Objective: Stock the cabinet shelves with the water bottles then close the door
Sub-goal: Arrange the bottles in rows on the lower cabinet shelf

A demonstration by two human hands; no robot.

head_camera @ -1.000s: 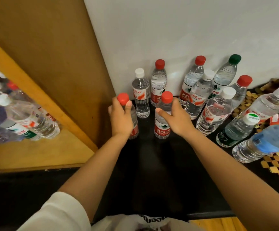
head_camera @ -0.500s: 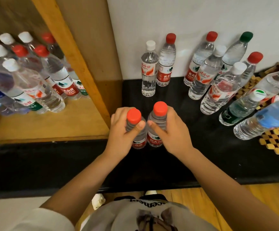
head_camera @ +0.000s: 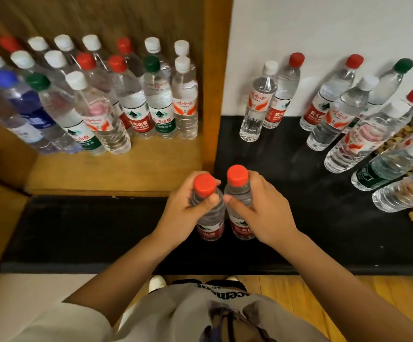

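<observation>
White wall and a black table (head_camera: 286,154) sit to the right of an open wooden cabinet (head_camera: 215,70), whose shelf (head_camera: 116,169) already holds a good crowd of bottles (head_camera: 136,104), with bare room at the front. About ten bottles (head_camera: 338,112) wait on the table. The left hand (head_camera: 185,206) grips one red-capped bottle (head_camera: 209,218) and the right hand (head_camera: 262,206) another (head_camera: 240,213), just beside each other, near the shelf's edge. I'd judge the stocking past halfway; the door isn't in view.
</observation>
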